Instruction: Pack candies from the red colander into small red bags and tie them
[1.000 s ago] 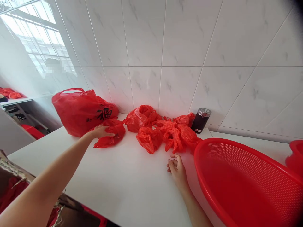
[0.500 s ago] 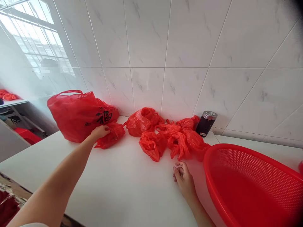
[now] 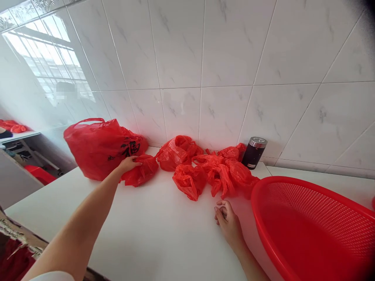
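My left hand reaches far out and grips a small crumpled red plastic bag lying on the white counter, right beside a large stuffed red bag with black characters. My right hand rests on the counter with its fingers curled in, holding nothing visible, just below a heap of several crumpled red bags and next to the rim of a big red perforated basin.
A dark cylindrical jar with a metal lid stands against the white tiled wall behind the heap. A shelf with red items is at the far left. The counter's front edge runs along the lower left.
My left hand has closed tighter on the small red bag and bunched it up. My right hand has stayed put. The view has shifted slightly.
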Action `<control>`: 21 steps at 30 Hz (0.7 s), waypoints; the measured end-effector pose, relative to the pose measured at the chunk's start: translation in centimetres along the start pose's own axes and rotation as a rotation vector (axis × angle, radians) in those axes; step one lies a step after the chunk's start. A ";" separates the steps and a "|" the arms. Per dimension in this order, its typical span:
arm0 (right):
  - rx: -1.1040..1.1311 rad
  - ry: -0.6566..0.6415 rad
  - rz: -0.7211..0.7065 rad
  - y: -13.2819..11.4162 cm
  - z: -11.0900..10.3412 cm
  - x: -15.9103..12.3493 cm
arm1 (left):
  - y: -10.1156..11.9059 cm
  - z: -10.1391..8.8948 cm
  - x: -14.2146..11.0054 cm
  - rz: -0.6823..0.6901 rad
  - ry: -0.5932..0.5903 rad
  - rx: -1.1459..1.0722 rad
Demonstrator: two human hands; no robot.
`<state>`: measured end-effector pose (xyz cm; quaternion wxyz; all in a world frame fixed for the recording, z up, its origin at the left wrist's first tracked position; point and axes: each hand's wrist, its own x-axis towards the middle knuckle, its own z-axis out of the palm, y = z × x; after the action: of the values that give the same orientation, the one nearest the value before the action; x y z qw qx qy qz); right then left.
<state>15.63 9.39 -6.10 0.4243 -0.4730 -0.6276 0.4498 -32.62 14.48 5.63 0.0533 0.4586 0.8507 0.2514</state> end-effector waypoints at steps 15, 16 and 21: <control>-0.056 0.003 -0.039 0.0 0.0 0.0 | 1.4 -4.7 -4.9 0.077 0.144 0.151; -0.054 0.005 -0.045 0.0 0.0 0.0 | 1.0 -4.6 -5.4 0.073 0.125 0.163; -0.006 0.009 -0.082 -0.1 -0.1 0.2 | 0.5 -5.0 -7.9 -0.020 0.118 0.227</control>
<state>15.61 9.59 -5.94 0.4438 -0.4501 -0.6460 0.4280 -29.32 6.45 9.07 -0.0467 0.4376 0.8798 0.1794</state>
